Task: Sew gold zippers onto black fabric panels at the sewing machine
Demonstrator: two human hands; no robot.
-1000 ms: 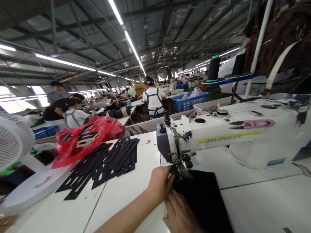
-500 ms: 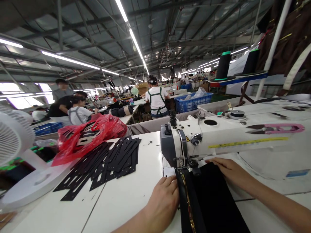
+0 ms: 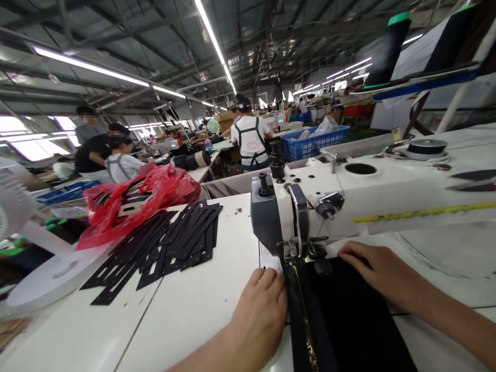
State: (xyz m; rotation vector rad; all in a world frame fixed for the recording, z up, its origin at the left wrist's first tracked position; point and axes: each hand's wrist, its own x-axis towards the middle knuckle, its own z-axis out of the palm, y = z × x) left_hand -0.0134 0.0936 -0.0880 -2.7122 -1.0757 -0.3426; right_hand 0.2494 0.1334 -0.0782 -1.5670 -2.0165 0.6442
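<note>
A black fabric piece (image 3: 356, 315) with a gold-toothed zipper (image 3: 303, 312) along its left side lies under the presser foot of a white sewing machine (image 3: 387, 191). Curled fingers of my left hand (image 3: 263, 312) grip its left edge, close to the needle area; the fingertips are partly hidden. On the far right edge of the fabric, my right hand (image 3: 374, 266) is closed, thumb and fingers together at the border. The zipper's gold pull hangs near the bottom of the view.
Black slotted strips (image 3: 174, 243) are piled on the white table (image 3: 186, 315) to my left, beside a red plastic bag (image 3: 143, 199). A white fan (image 3: 39, 268) stands at far left. Thread cones (image 3: 391, 49) rise at the right. People work beyond, near a blue crate (image 3: 313, 142).
My view has moved closer to the machine, which looks larger, and the thread cones sit higher. Both hands keep nearly the same places on the fabric.
</note>
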